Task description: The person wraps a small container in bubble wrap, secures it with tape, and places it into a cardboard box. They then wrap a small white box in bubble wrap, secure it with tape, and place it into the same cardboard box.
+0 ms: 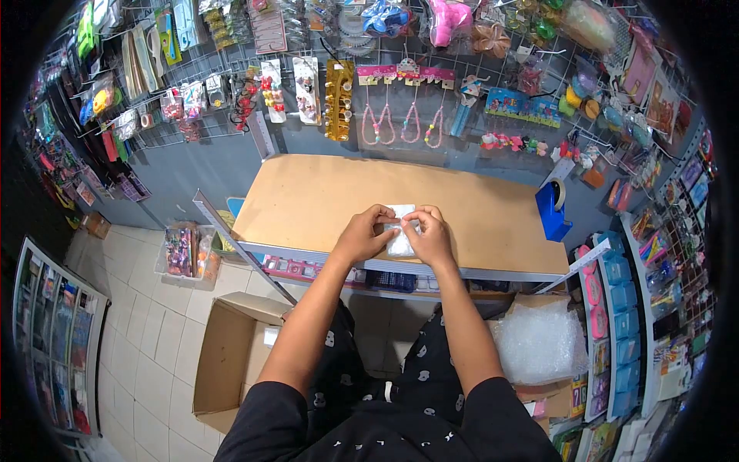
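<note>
A small white packet [401,246], partly see-through and shiny like plastic or bubble wrap, lies at the front middle of the wooden tabletop [323,185]. My left hand [365,234] grips its left side, with thumb and fingers bent inward. From the right, my right hand [429,237] pinches its upper part between thumb and fingertips. The two hands almost meet over the packet and cover part of it. What is inside the packet cannot be made out.
At the table's right end stands a blue tape dispenser [553,212]. Bubble wrap [540,343] sits below right, and an open cardboard box [225,358] stands on the floor at left. Behind the table, a wire rack [308,46] holds hanging accessories. A plastic bin [187,256] is farther left.
</note>
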The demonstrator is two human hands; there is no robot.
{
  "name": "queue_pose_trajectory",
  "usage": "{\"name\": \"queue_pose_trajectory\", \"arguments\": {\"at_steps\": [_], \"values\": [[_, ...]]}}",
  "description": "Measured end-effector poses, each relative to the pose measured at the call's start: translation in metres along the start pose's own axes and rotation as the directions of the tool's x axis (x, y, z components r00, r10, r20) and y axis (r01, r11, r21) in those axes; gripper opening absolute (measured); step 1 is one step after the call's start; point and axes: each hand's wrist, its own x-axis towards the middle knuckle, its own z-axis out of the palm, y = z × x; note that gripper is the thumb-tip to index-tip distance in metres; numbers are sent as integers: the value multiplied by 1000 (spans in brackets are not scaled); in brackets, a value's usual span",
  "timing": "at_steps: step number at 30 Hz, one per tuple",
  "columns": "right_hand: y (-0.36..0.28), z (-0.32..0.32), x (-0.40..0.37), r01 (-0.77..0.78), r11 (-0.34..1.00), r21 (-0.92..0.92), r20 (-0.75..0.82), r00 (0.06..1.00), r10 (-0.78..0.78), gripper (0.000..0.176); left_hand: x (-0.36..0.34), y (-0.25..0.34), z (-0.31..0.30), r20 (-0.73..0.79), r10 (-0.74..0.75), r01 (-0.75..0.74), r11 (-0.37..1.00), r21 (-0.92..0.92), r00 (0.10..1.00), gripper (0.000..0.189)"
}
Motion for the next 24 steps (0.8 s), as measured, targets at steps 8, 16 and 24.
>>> {"name": "queue_pose_trajectory", "arguments": {"at_steps": [8, 16, 24], "values": [[8, 4, 3, 77, 997, 12, 3, 997, -77, 13, 0, 2, 0, -2, -9, 9, 1000, -14, 1000, 35], [0, -9, 17, 172, 983, -58, 147, 976, -162, 12, 1, -2, 0, 7, -27, 27, 999, -26, 1000, 35], [8, 0, 12, 111, 994, 1, 80, 991, -111, 14, 1, -1, -1, -36, -3, 0, 998, -66, 999, 40]]}}
